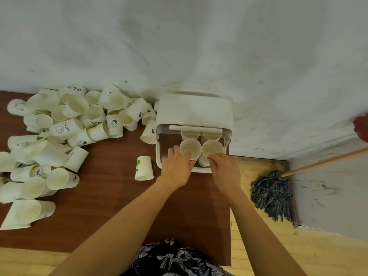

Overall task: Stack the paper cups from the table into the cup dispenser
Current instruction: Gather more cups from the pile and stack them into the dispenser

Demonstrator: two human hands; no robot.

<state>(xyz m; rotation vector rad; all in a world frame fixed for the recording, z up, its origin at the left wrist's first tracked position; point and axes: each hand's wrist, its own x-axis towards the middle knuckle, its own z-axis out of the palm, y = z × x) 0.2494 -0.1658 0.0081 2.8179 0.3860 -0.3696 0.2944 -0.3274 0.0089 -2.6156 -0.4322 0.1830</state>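
Observation:
A white cup dispenser (194, 110) with its lid raised stands at the table's far right corner against the wall. Two stacks of paper cups sit upright in its open box. My left hand (176, 168) grips the left cup (190, 147) at its near rim. My right hand (224, 169) pinches the near rim of the right cup (212, 148). More cups show behind these two under the lid's bar. One cup with green leaves (144, 168) stands upside down on the table just left of the dispenser. A big heap of loose cups (65, 124) covers the table's left side.
The brown table (111, 206) ends just right of the dispenser. A mop (272, 194) with a wooden handle lies on the yellow floor at the right, by the wall. A red object (361, 128) shows at the right edge.

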